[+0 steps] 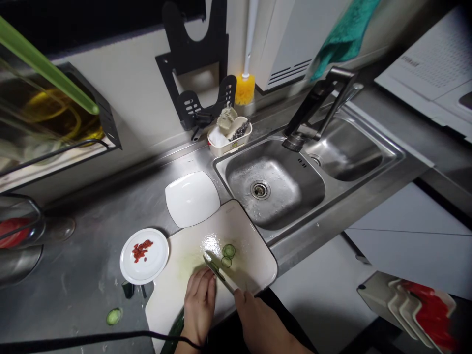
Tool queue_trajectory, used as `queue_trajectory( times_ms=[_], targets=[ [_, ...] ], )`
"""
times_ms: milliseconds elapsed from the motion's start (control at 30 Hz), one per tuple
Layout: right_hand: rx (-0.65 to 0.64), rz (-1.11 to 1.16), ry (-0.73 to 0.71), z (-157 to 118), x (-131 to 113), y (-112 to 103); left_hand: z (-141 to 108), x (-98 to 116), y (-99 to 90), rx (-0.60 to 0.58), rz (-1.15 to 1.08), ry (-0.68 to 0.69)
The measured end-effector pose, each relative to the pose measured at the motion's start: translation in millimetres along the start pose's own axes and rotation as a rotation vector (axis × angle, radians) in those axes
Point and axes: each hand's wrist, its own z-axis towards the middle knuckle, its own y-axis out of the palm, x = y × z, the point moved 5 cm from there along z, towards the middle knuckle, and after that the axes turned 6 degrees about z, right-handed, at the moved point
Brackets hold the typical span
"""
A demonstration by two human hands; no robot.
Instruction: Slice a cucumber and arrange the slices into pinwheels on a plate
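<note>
On the white cutting board (254, 260) my right hand (252, 309) is closed round the handle of a knife (221, 276), its blade pointing up and left. My left hand (201, 295), fingers bent together, presses on a dark green cucumber (177, 330) whose body shows beneath the wrist. The blade is right beside my left fingertips. A few thin cucumber slices (228, 251) lie just right of the blade. Left of the board, a round white plate (158, 265) holds small red pieces (141, 250). A bare white square dish (192, 198) touches the board's upper edge.
A double steel sink (273, 182) with a faucet (308, 123) is at the upper right. Cucumber ends (114, 316) lie on the steel counter (88, 275) at left. Behind stands a sponge tray (230, 142). A black cable (92, 338) crosses the lower left.
</note>
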Motion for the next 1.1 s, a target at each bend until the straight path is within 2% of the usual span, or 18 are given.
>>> queue_trajectory(
  times_ms=[233, 667, 1100],
  targets=[
    [-0.018, -0.018, 0.004, 5, 0, 2, 1, 1, -0.2, 0.004, -0.001, 0.011],
    [0.038, 0.067, -0.022, 9, 3, 5, 1, 1, 0.6, -0.012, 0.006, 0.013],
    [-0.031, 0.018, 0.012, 14, 3, 10, 1, 1, 1.3, -0.023, -0.004, 0.013]
  ],
)
